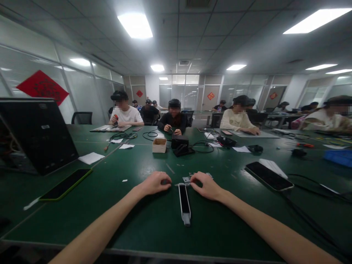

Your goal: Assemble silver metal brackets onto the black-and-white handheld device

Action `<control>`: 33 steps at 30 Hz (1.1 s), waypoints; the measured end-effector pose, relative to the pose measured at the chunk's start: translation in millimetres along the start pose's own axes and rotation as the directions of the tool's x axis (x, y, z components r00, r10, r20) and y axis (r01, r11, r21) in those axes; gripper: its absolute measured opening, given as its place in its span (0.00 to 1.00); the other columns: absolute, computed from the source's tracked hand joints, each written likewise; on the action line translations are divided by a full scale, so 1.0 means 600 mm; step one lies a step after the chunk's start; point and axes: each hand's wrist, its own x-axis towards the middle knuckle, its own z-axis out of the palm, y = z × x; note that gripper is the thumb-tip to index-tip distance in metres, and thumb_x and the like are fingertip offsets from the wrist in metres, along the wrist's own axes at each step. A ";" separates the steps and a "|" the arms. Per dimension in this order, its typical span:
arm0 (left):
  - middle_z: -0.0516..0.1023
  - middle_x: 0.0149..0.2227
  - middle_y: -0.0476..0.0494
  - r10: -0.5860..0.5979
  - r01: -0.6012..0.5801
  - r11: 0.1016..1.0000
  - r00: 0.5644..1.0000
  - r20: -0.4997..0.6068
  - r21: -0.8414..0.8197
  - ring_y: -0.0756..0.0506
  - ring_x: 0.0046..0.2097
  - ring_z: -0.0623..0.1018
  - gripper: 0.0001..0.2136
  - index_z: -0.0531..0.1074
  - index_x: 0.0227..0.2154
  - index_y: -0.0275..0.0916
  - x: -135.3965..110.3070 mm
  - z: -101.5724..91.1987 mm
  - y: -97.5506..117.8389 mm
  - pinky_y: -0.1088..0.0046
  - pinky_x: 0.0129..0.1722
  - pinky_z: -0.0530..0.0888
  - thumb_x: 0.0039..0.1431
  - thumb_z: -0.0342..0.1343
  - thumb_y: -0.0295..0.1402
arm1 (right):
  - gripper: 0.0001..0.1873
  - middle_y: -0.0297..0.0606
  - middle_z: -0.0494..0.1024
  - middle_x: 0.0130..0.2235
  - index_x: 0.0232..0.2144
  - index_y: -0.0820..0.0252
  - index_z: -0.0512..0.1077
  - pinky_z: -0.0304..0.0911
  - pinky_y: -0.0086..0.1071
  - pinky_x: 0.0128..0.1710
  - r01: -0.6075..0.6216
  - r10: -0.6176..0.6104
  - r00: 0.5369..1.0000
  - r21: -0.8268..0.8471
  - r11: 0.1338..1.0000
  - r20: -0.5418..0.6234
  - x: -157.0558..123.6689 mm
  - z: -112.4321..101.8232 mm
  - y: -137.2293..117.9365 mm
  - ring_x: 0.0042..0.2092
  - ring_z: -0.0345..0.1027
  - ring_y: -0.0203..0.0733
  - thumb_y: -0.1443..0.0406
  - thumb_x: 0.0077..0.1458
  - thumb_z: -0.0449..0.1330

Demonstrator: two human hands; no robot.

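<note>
A slim device with a black face, pale edging and a grey end piece (184, 203) lies lengthwise on the green table between my forearms. My left hand (156, 183) rests just beyond its upper left, fingers curled and the thumb bent toward them. What its fingertips hold, if anything, is too small to tell. On the other side, my right hand (205, 185) is curled beside the device's far end, its fingertips over small silvery metal parts (186, 179). Those parts are partly hidden by this hand, and I cannot make out what it grips.
A phone in a green case (66, 184) lies left, near a black computer case (37, 135). Another phone (268, 176) lies right, with black cables beyond it. Ahead stand a small cardboard box (159, 146) and a black box (179, 140). Several people sit across the table.
</note>
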 end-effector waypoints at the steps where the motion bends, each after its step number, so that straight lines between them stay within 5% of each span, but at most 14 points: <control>1: 0.77 0.32 0.48 -0.015 0.016 1.000 1.000 0.020 -0.018 0.50 0.32 0.75 0.07 0.77 0.37 0.38 0.001 0.003 -0.001 0.77 0.33 0.69 0.56 0.57 0.30 | 0.05 0.39 0.75 0.35 0.33 0.61 0.71 0.64 0.35 0.37 -0.005 0.005 1.000 -0.014 1.000 0.028 0.000 -0.001 0.001 0.36 0.66 0.40 0.67 0.57 0.56; 10: 0.80 0.35 0.49 -0.061 0.069 0.984 0.997 0.053 -0.163 0.49 0.34 0.76 0.08 0.78 0.38 0.39 0.004 0.010 0.014 0.77 0.35 0.70 0.58 0.57 0.33 | 0.05 0.39 0.75 0.36 0.34 0.61 0.72 0.65 0.34 0.37 0.006 -0.005 0.996 -0.013 1.000 0.084 0.002 0.013 0.003 0.36 0.67 0.39 0.66 0.57 0.56; 28: 0.81 0.34 0.48 -0.110 0.108 0.981 0.994 -0.004 -0.162 0.49 0.32 0.76 0.09 0.79 0.38 0.39 0.010 0.035 0.017 0.77 0.34 0.69 0.59 0.56 0.34 | 0.05 0.38 0.75 0.33 0.32 0.61 0.72 0.64 0.34 0.37 0.036 -0.035 0.997 -0.016 0.999 0.073 0.004 0.009 -0.005 0.35 0.67 0.40 0.68 0.56 0.56; 33: 0.80 0.36 0.48 -0.086 0.090 0.990 0.996 0.034 -0.108 0.48 0.34 0.76 0.11 0.77 0.42 0.40 0.008 0.026 0.022 0.75 0.34 0.70 0.59 0.55 0.36 | 0.09 0.40 0.75 0.36 0.35 0.61 0.73 0.64 0.35 0.40 -0.086 0.080 0.994 -0.093 0.992 -0.073 0.011 0.001 0.016 0.38 0.67 0.41 0.68 0.58 0.53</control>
